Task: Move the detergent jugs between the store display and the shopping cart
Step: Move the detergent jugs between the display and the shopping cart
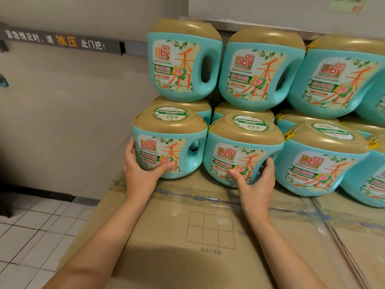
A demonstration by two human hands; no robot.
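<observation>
— Forearms (pixel 100 236) were stretched out over the taped carton (pixel 187 236), one hand per Liby jug. What'd you make of the grip?

— Well, the left hand (pixel 139 170) cupped the end jug (pixel 166 147) of the front row: thumb on the label, fingers round its outer side. Same w/ the right hand (pixel 257 184) on the next jug (pixel 235 155), thumb in front, fingers wrapped round the handle side. Both jugs sat on the carton, touching each other, w/ a 2nd tier (pixel 183 65) stacked on the row behind.

— Best way to lift, imo?

— I'd have slid each straight fwd before raising, so nothing brushed that 2nd tier, then shifted to the handle holes (pixel 194 146). Smooth round sides prob. slip under weight.

— Anything you couldn't see?

— No cart in sight. Right fingertips were hidden behind the jug, the rightmost jugs (pixel 375 180) were cut off at the edge, and the cap stickers (pixel 170 113) were too small to read.
</observation>
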